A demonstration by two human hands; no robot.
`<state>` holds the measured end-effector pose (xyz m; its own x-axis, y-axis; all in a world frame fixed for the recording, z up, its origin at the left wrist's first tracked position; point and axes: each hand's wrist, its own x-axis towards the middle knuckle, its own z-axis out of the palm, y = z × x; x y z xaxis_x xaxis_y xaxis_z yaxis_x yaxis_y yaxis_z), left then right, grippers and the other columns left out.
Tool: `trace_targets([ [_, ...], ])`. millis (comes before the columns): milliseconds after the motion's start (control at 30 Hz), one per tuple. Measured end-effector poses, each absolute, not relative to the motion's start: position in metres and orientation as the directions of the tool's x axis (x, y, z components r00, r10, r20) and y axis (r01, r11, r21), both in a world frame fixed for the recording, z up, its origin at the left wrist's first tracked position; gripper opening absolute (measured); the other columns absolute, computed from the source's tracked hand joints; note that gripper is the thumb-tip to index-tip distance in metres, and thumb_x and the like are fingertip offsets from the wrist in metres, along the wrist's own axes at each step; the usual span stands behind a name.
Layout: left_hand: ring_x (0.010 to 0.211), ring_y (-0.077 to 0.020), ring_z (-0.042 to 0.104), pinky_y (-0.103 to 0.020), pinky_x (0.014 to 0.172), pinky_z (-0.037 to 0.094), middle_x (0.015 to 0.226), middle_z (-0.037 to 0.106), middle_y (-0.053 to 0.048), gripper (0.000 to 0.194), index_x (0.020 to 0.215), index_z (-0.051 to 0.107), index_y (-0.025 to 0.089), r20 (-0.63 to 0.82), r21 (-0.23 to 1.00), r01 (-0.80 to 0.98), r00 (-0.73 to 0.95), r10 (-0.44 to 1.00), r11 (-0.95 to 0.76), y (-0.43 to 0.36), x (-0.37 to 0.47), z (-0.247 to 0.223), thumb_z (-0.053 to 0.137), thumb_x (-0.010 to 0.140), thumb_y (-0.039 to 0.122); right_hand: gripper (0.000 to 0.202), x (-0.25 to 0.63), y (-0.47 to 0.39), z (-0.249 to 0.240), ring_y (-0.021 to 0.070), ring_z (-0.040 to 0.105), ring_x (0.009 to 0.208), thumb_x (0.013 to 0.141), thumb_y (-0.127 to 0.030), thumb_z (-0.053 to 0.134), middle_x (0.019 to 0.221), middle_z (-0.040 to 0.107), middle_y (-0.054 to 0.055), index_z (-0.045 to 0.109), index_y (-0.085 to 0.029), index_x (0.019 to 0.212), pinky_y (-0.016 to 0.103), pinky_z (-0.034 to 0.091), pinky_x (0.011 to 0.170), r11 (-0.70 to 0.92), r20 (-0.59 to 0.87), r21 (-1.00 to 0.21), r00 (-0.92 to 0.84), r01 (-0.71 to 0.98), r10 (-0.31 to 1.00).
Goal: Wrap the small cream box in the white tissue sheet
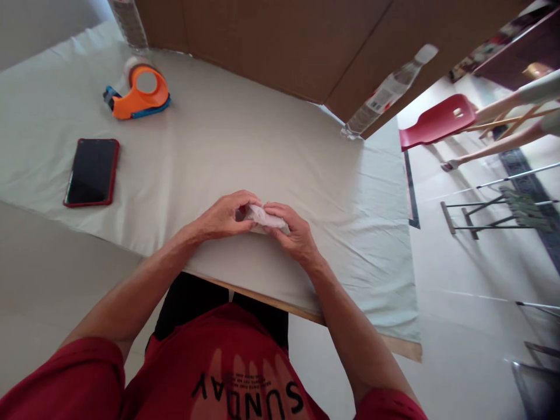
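Note:
A small white crumpled bundle (265, 217), like thin paper or plastic wrap, is held low over the cloth near the table's front edge. My left hand (224, 217) grips its left end between curled fingers and thumb. On the other side, the fingers and thumb of my right hand (294, 232) close round its right end. Both hands partly cover the bundle, so I cannot make out whether anything is inside it.
A pale cloth (245, 134) covers the table. At left lie an orange tape dispenser (131, 99) and a red-cased phone (91, 172). Clear bottles (376, 105) stand by a large cardboard box (262, 41). A red chair (441, 122) and a person's legs (499, 149) are at right.

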<state>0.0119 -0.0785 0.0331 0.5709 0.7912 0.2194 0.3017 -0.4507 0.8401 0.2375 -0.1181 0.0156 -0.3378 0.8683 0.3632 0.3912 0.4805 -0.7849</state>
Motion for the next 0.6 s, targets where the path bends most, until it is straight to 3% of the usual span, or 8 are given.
trace_targets([
  [133, 0.06, -0.0112, 0.047, -0.024, 0.056, 0.036, 0.066, 0.057, 0.002, 0.025, 0.082, 0.065, 0.016, 0.062, 0.858, 0.428, 0.463, 0.884, -0.284, -0.082, 0.014, 0.037, 0.056, 0.084, 0.038, 0.027, 0.231, -0.11, 0.023, 0.019, 0.067, 0.084, 0.087, -0.044, 0.069, 0.089, 0.071, 0.003, 0.071, -0.02, 0.099, 0.033, 0.055, 0.078, 0.153, 0.064, -0.95, -0.31, 0.273, 0.949],
  [233, 0.056, -0.0103, 0.038, -0.026, 0.054, 0.027, 0.058, 0.046, 0.003, 0.033, 0.065, 0.054, 0.017, 0.054, 0.799, 0.523, 0.427, 0.903, -0.295, -0.082, 0.015, 0.038, 0.05, 0.086, 0.042, 0.031, 0.225, -0.11, 0.025, 0.0141, 0.061, 0.07, 0.086, -0.049, 0.068, 0.079, 0.066, 0.0, 0.07, -0.019, 0.092, 0.027, 0.052, 0.066, -0.011, -0.067, -0.983, -0.297, 0.185, 0.953],
  [300, 0.057, -0.0112, 0.039, -0.026, 0.054, 0.027, 0.059, 0.046, 0.002, 0.038, 0.063, 0.051, 0.017, 0.062, 0.787, 0.539, 0.414, 0.908, -0.3, -0.081, 0.016, 0.039, 0.049, 0.086, 0.047, 0.034, 0.222, -0.109, 0.025, 0.0126, 0.058, 0.066, 0.084, -0.052, 0.069, 0.077, 0.065, 0.0, 0.07, -0.019, 0.091, 0.026, 0.051, 0.062, -0.053, -0.094, -0.988, -0.286, 0.148, 0.954],
  [433, 0.07, -0.0152, 0.052, -0.025, 0.06, 0.039, 0.079, 0.06, -0.001, 0.041, 0.089, 0.063, 0.016, -0.027, 0.918, 0.355, 0.501, 0.865, -0.177, -0.079, 0.014, 0.043, 0.059, 0.081, 0.056, 0.038, 0.219, -0.103, 0.027, 0.011, 0.053, 0.06, 0.085, -0.056, 0.067, 0.074, 0.062, -0.001, 0.07, -0.019, 0.093, 0.025, 0.048, 0.058, -0.07, -0.12, -0.983, -0.301, 0.172, 0.946],
  [600, 0.084, -0.0186, 0.061, -0.028, 0.073, 0.049, 0.1, 0.066, -0.004, 0.057, 0.121, 0.059, 0.015, -0.107, 0.957, 0.282, 0.551, 0.828, -0.064, -0.077, 0.011, 0.045, 0.072, 0.073, 0.041, 0.037, 0.217, -0.099, 0.022, 0.0113, 0.052, 0.062, 0.083, -0.054, 0.068, 0.073, 0.061, -0.001, 0.067, -0.018, 0.092, 0.025, 0.045, 0.057, -0.023, -0.072, -0.969, -0.19, 0.246, 0.979],
])
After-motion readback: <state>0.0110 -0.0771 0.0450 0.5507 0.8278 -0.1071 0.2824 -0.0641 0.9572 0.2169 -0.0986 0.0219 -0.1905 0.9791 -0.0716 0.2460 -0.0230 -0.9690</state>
